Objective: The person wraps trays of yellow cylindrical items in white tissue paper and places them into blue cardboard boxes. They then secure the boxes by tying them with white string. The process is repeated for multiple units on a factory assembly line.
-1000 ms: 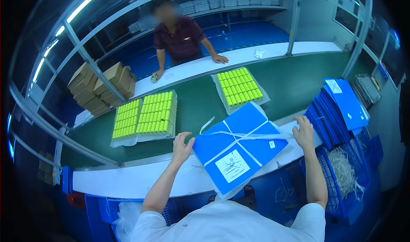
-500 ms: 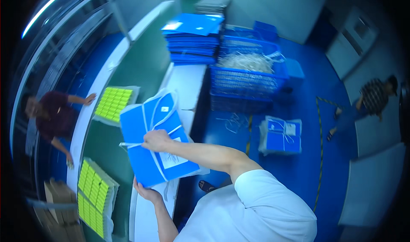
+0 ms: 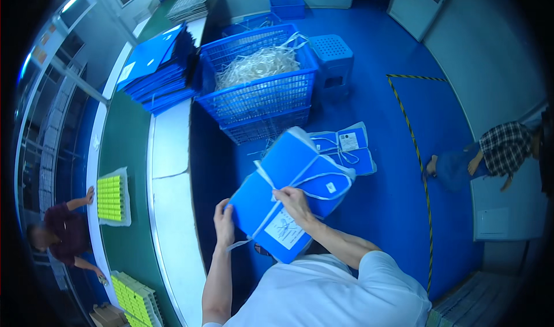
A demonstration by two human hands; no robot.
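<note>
Blue bundle (image 3: 283,158), white label (image 3: 284,231) showing, held up above the floor (image 3: 369,229)! Right hand (image 3: 295,205) pinches the white strap (image 3: 266,177), covering its crossing; left hand (image 3: 224,222) half-curled at one corner, grip unclear. Another tied bundle (image 3: 360,158) sits partly hidden behind.

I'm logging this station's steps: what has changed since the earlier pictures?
The tied blue bundle has moved rightward, from over the white bench to over the floor. The right hand has shifted from the strap's outer end to its crossing. The left hand stays at the bundle's edge; the blue stack stays put.
</note>
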